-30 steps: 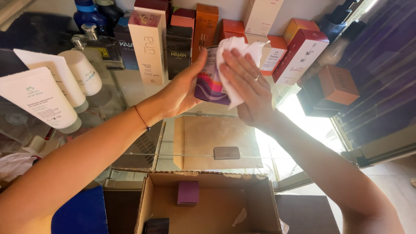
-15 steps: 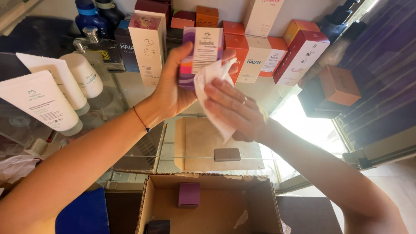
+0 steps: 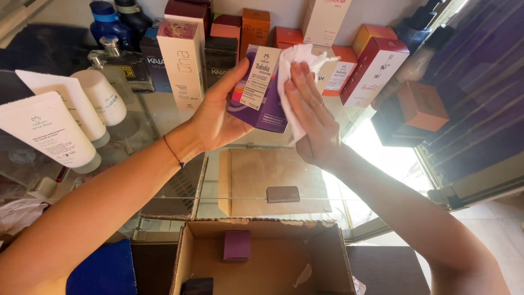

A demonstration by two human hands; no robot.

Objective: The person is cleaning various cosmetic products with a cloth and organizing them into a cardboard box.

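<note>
Left hand (image 3: 218, 117) clamped around a purple and cream carton (image 3: 259, 90), thumb up along its left edge, fingers wrapped behind. Carton held tilted above a glass shelf (image 3: 164, 114), in front of a row of upright boxes (image 3: 183, 63) in white, orange and red. Right hand (image 3: 311, 123) flat, fingers together, pressing a white cloth (image 3: 289, 68) against the carton's right side. Thin bracelet (image 3: 174, 153) on the left wrist. White tubes (image 3: 49, 128) standing at the left of the shelf, blue bottles (image 3: 109, 24) behind them. Below, an open cardboard box (image 3: 262, 262) with a small purple box (image 3: 236, 245) inside. Brown envelope (image 3: 270, 180) lying under the glass.
</note>
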